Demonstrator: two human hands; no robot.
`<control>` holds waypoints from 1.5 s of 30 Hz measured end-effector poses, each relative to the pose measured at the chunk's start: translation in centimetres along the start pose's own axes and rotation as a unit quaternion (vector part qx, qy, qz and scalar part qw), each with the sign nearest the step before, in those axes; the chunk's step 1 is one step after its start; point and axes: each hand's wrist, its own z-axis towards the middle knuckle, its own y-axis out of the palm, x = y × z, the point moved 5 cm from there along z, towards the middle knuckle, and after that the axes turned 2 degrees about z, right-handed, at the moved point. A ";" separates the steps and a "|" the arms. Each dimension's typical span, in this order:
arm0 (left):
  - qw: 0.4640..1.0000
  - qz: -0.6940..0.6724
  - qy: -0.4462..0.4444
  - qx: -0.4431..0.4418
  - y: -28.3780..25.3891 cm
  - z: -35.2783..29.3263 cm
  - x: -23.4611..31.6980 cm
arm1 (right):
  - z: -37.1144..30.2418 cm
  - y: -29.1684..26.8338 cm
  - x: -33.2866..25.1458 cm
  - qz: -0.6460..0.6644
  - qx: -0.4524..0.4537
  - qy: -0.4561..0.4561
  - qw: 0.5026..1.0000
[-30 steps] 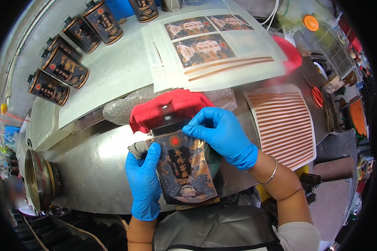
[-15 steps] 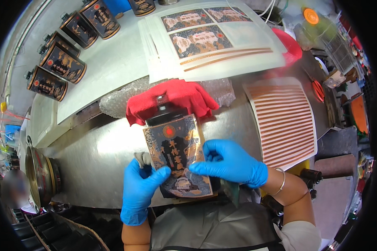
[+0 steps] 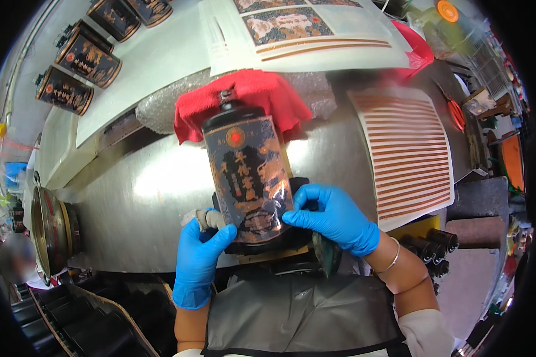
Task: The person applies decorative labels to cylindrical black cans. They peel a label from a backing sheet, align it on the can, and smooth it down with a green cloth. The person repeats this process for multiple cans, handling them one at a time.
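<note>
A black bottle [image 3: 223, 121] lies on its back in the middle, its neck toward the far side and resting on a red towel [image 3: 251, 89]. A decorated black-and-gold label [image 3: 250, 178] covers its upward face. My left hand [image 3: 199, 262], in a blue glove, is closed at the label's lower left corner, thumb on its edge. A crumpled greyish cloth [image 3: 207, 219] sits by its fingers. My right hand [image 3: 335, 219], also blue-gloved, pinches the label's lower right edge. Below its fingers hangs a dark green flat piece [image 3: 326, 253], partly hidden by my wrist.
Several decorated black bottles [image 3: 89, 58] stand on the white table at the far left. Label sheets [image 3: 289, 27] lie at the back. A sheet of brown strips [image 3: 408, 157] and red-handled scissors [image 3: 455, 113] are on the right. A round metal pan [image 3: 50, 232] stands left.
The view has shifted, so the table appears lower-angled and things sit higher. The label, tilted and standing off the bottle before, now lies along its face. Both hands still hold its lower corners.
</note>
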 end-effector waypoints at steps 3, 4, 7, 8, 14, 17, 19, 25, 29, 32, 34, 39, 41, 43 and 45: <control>1.000 0.004 0.022 0.002 0.0 0.4 -0.3 | 0.0 -0.1 -0.2 0.022 -0.003 -0.008 1.000; 1.000 0.007 0.028 0.001 -0.2 0.5 -0.4 | 0.0 -0.1 -0.3 0.032 -0.017 -0.005 0.999; 0.999 0.007 0.042 -0.001 -0.2 0.5 -0.4 | 0.3 -0.1 -0.4 0.022 -0.039 0.003 0.999; 0.999 0.002 0.045 -0.005 -0.2 0.5 -0.5 | 0.4 -0.1 -0.5 0.008 -0.045 0.000 0.999; 0.999 0.008 0.037 -0.002 -0.3 0.2 -0.6 | 0.3 -0.1 -0.5 0.003 -0.034 -0.014 0.999; 0.999 0.017 0.044 -0.007 -0.5 0.2 -1.1 | 0.2 -0.3 -0.1 -0.005 -0.024 -0.023 0.999; 0.994 0.039 0.092 0.033 -0.8 0.1 -1.4 | 0.2 -1.0 0.0 -0.075 -0.017 -0.024 0.997; 0.966 0.010 0.251 0.058 0.3 0.2 -2.0 | 1.6 -3.1 -0.6 -0.105 -0.048 -0.014 0.993; 0.967 0.055 0.244 -0.040 1.5 1.2 -1.9 | 2.5 -1.0 -2.1 -0.137 -0.098 -0.036 0.985; 0.972 0.069 0.218 -0.055 0.2 1.5 -4.4 | 2.8 -0.7 -2.3 -0.140 -0.122 -0.036 0.982; 0.971 0.061 0.221 -0.069 0.2 1.5 -4.6 | 3.1 -0.9 -2.0 -0.126 -0.144 -0.053 0.980; 0.975 -0.020 0.196 -0.104 0.1 1.6 -3.8 | 4.3 -2.1 -1.6 -0.137 -0.179 -0.097 0.969; 0.984 -0.040 0.139 -0.104 -0.1 1.9 -4.0 | 4.3 -2.3 -1.6 -0.077 -0.133 -0.054 0.987; 0.989 0.029 0.123 -0.072 -0.1 2.0 -4.3 | 3.7 -1.6 -2.1 -0.148 -0.134 -0.079 0.977; 0.964 0.168 0.201 -0.046 1.3 1.2 -2.3 | 3.6 -1.2 -2.1 -0.184 -0.125 -0.096 0.970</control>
